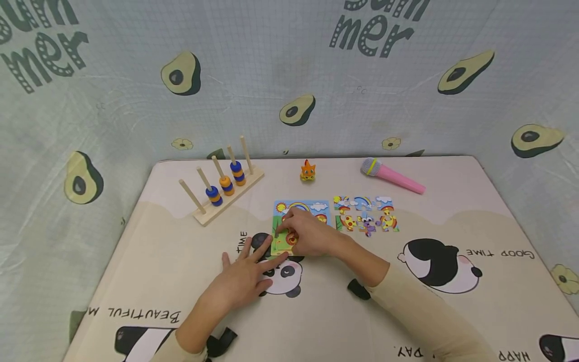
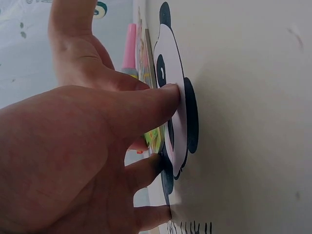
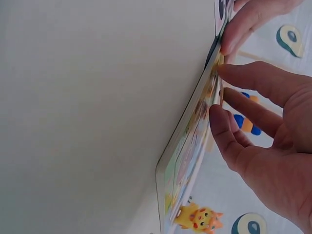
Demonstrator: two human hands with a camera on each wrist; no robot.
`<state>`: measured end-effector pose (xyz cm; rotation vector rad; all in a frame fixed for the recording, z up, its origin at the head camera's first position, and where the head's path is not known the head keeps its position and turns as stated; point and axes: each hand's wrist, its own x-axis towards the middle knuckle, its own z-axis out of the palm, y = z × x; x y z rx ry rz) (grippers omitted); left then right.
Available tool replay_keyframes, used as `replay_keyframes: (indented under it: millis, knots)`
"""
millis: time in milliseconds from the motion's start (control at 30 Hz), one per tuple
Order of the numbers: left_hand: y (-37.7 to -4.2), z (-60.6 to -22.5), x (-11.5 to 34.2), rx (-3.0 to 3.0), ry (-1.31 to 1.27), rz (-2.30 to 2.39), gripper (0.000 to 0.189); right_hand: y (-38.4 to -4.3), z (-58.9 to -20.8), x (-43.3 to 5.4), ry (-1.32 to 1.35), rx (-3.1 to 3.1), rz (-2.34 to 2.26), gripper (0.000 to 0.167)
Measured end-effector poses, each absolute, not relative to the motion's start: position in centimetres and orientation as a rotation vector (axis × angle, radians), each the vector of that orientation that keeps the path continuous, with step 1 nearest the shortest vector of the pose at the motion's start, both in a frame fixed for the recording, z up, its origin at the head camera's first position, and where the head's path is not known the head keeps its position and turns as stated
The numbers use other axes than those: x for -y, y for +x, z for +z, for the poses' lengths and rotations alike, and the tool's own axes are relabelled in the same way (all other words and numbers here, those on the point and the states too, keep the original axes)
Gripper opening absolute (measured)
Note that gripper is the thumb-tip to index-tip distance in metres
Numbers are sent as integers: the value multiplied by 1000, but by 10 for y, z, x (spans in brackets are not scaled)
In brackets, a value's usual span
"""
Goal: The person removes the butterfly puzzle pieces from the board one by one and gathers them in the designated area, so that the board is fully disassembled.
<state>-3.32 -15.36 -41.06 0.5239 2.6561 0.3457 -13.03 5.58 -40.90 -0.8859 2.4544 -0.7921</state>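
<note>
The puzzle board [image 1: 300,205], with a sun, rainbow and clouds along its top, lies flat on the table. My right hand [image 1: 312,232] reaches over it from the right, thumb and fingers curved about a puzzle piece [image 1: 284,243] at the lower left of the board. In the right wrist view the fingertips [image 3: 218,111] are right at the board's surface; the hand hides much of the piece. With fingers spread, my left hand [image 1: 244,279] rests on the tablecloth, its fingertips at the board's lower left corner.
Several loose puzzle pieces [image 1: 363,221] lie in two rows right of the board. Behind are a wooden peg stand [image 1: 212,212] with blue and orange rings, a small orange toy figure [image 1: 308,172] and a pink toy microphone [image 1: 398,178]. A printed curtain [image 1: 253,65] hangs behind the table.
</note>
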Motion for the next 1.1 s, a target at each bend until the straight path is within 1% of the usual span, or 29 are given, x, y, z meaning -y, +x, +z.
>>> replay_keyframes:
  millis: [267,667,1100]
  knots:
    - [-33,-410,153,-2663,521,345,56,-134,-412,-65,-855,-2478,-814,51]
    - [-33,-410,152,-2657,524,343,56,-134,-413,-85,-889,-2483,-906,46]
    - [-34,-412,152,-2644,503,360,58,-124,-406,-118,-744,-2509,-972,47]
